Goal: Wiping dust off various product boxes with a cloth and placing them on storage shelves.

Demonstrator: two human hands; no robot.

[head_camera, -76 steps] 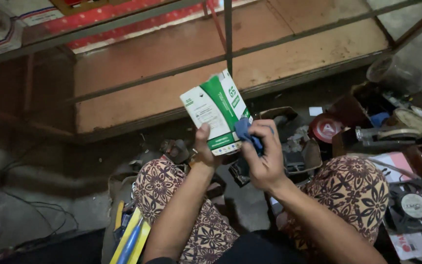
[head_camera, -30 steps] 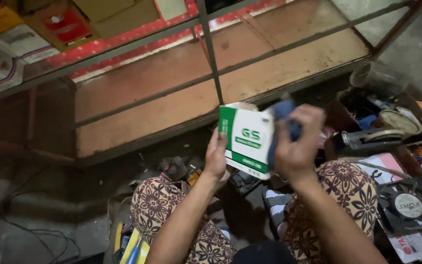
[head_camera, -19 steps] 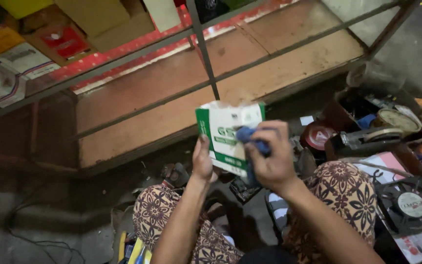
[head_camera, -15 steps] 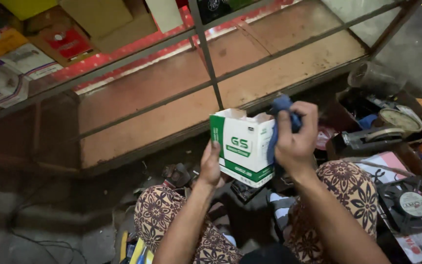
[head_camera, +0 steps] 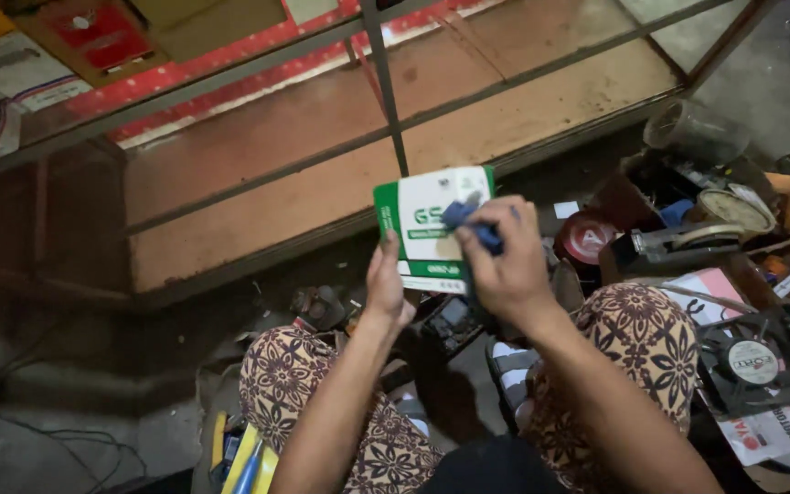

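Left hand (head_camera: pixel 388 285) grips a green-and-white cardboard box (head_camera: pixel 432 229) from below; right hand (head_camera: pixel 503 261), fingers closed around a blue cloth (head_camera: pixel 468 220), presses it against the box's face.

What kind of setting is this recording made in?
Probably a small repair or spare-parts shop, worked from the floor: a glass display counter in front, a loose cooling fan and a clutter of small parts and boxes lie around.

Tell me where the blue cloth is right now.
In the head view, the blue cloth is bunched in the right hand, pressed against the face of the green and white box that the left hand holds up, centre frame.
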